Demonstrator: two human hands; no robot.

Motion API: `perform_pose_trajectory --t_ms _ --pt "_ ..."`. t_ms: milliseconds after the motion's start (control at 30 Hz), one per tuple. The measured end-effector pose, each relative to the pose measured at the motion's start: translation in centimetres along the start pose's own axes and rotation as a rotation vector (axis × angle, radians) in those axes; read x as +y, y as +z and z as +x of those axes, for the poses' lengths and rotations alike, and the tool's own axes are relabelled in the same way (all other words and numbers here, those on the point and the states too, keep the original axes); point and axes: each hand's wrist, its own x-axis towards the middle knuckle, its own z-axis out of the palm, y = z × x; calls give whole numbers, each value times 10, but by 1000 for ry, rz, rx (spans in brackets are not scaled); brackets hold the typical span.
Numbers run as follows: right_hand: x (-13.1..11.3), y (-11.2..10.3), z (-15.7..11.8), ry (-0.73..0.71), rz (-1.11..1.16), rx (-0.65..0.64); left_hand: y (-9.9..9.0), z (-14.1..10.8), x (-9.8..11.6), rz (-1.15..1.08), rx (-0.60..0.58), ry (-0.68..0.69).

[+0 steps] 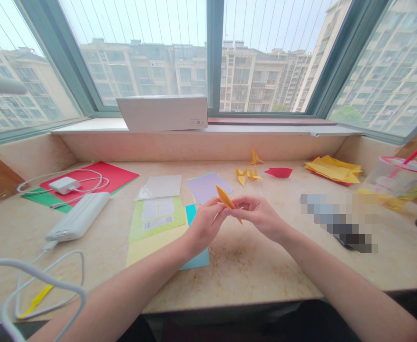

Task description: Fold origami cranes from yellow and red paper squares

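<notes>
Through the head camera I look down on a pale, mottled stone counter (265, 280), with a long white box (161, 115) standing on the sill at its back. On the counter I see a red sheet (118, 176) off to the left, a loose stack of yellow paper (333, 168) at the far right, and a lilac sheet (208, 183) just beyond the hands. My left hand (210, 221) and right hand (260, 213) meet near the middle, both closed in a pinch, gripping one folded paper (224, 195) between thumbs and fingers, raised above the counter. That paper is orange-yellow and plain, folded into a slim, flat, pointed shape; it leans, its broader upper end tilting up and to the left, its narrow tip poking out below the fingertips to the right. Its edges look straight and crisp to me, but fingers cover its middle, so I cannot tell how the folds run there. Beyond it lies a red folded piece (278, 172), and beside that, smaller still, a group of yellow folded pieces (241, 176) with pointed, spread flaps.
</notes>
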Motion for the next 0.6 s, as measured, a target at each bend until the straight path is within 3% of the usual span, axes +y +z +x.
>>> perform_pose_trajectory --t_ms 267,600 --pt "0 -4 0 -23 -45 -19 -1 1 -6 4 -17 3" --pt "13 0 -2 -147 -195 180 -1 1 3 -1 21 -57"
